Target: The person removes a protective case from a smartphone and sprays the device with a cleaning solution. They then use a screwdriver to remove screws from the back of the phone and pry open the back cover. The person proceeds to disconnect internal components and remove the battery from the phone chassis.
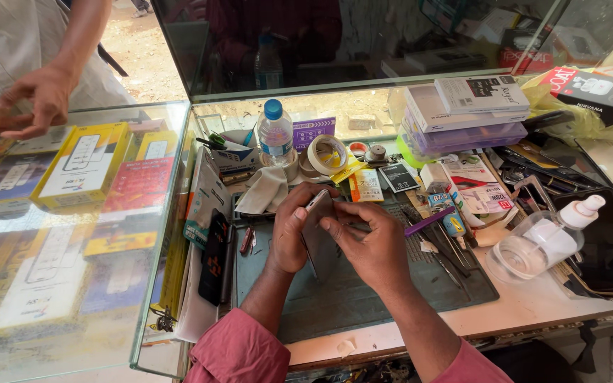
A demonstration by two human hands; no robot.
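My left hand (291, 230) and my right hand (372, 245) both hold a grey smartphone (318, 234), tilted on edge above a dark green work mat (349, 301). The left fingers wrap the phone's upper corner. The right fingers press against its right side. Pink sleeves cover both my forearms at the bottom of the view.
Another person's hand (30, 99) hovers over the glass counter (65, 234) at upper left. A water bottle (276, 133), tape rolls (326, 154), a white cloth (264, 190), stacked boxes (462, 110), a clear spray bottle (544, 241), a black phone (214, 257) and small tools (448, 245) surround the mat.
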